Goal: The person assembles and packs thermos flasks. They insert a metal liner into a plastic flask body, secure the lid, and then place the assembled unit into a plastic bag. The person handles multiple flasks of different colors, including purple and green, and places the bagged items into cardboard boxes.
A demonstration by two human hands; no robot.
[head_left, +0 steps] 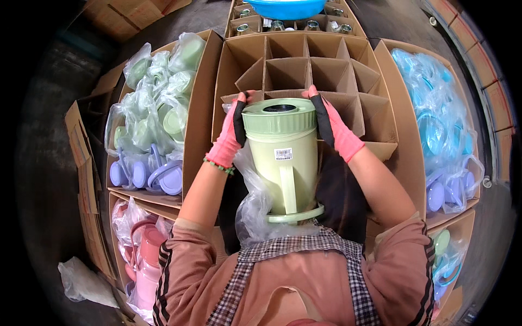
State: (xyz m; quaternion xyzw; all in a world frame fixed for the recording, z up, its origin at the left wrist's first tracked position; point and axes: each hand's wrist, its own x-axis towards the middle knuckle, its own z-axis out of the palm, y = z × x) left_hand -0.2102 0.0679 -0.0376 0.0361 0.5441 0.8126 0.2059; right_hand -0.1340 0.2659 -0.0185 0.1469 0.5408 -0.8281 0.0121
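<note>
A light green plastic thermos jug (285, 157) lies between my two hands, its ribbed green end with a dark round hole (280, 108) turned away from me. On its side are a handle and a small printed label; a green ring (295, 215) sits around the end nearest me. My left hand (235, 127), in a pink and black glove, grips the ribbed end from the left. From the right, my right hand (333, 126), gloved alike, holds the same end. Fingertips show, but the palms are hidden. A crumpled clear plastic bag (253, 198) hangs along the jug's left side.
Ahead stands a cardboard box with dividers (286, 70). Behind it, a blue basin (285, 7) rests over a box of shiny flasks (277, 25). Bagged green parts (157, 103) and purple parts (138, 174) fill the left box, pink jugs (148, 261) below; bagged blue parts (432, 119) lie right.
</note>
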